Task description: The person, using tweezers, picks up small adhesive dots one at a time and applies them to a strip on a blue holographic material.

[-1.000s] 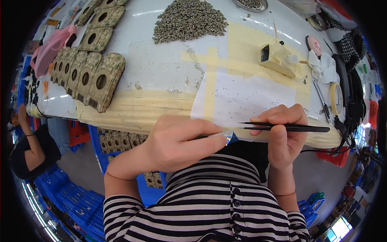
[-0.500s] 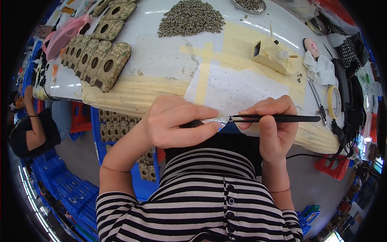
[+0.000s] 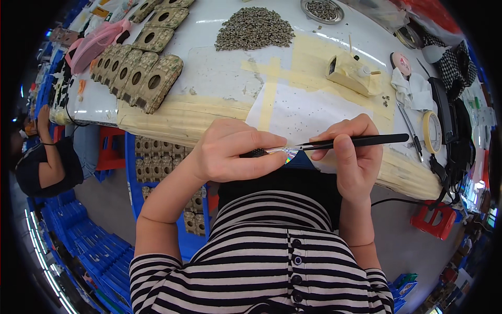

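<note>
**Tweezer tips meet a small silvery piece at the left fingertips**

The small silvery piece (image 3: 283, 150) lies at three o'clock from the left hand (image 3: 226, 150), pinched between thumb and forefinger. Its visible length runs roughly from nine to three o'clock. The right hand (image 3: 360, 157) is clamped on black tweezers (image 3: 374, 139), which point toward nine o'clock and dip slightly, with their back end out between two and three. The two hands are apart, with the tweezer tips in the gap, close against the piece's three-o'clock end. The left hand is nearer to the piece, as it holds it; the right reaches it only through the tweezers. Toward one o'clock from the tips, a white sheet (image 3: 314, 104) carries scattered dark specks.

The piece's nine-o'clock part is hidden in the left grip, where a dark textured bit shows between the fingers; whether the two are one thing is unclear. Whether the tips touch the piece, or hold a speck, is too small to tell. Just below, a rainbow-coloured patch (image 3: 291, 156) is mostly covered, so its kind cannot be made out.
</note>
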`<state>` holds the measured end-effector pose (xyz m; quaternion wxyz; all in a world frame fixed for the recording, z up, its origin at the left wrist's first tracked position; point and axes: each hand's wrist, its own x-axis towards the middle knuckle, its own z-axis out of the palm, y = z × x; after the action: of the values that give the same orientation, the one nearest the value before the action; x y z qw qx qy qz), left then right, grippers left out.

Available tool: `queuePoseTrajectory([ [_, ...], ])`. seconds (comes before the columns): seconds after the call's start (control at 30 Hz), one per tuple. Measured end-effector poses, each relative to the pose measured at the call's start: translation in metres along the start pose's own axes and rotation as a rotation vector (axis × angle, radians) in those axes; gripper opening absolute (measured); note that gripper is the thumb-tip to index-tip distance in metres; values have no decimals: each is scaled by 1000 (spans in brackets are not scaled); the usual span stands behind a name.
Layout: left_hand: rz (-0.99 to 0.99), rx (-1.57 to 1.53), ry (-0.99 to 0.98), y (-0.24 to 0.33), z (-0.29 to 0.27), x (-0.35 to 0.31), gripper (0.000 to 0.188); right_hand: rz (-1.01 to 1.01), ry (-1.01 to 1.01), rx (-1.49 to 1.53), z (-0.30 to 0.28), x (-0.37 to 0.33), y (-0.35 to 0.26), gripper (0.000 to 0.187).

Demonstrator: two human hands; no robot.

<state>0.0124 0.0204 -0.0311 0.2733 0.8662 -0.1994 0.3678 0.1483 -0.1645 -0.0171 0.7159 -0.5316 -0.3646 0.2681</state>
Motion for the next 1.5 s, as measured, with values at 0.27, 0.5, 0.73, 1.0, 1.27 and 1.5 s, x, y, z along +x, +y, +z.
queuePoseTrajectory([
  [0.27, -54, -8, -41, 3, -1, 1, 23, 73, 25, 108, -1, -3, -1, 12],
  [0.5, -83, -2, -45, 5, -1, 2, 23, 110, 36, 116, 1, -2, -3, 11],
  [0.73, -103, 57, -39, 9, 1, 2, 19, 131, 35, 70, 2, -2, -6, 12],
  [1.0, -80, 81, -50, 8, 1, 2, 17, 119, 40, 71, 3, -3, -4, 12],
  [1.27, -72, 84, -39, 8, 2, 1, 13, 119, 46, 70, 2, -4, -5, 13],
  [1.5, -80, 73, -49, 9, 1, 2, 17, 79, 123, 52, 2, -4, -6, 14],
])
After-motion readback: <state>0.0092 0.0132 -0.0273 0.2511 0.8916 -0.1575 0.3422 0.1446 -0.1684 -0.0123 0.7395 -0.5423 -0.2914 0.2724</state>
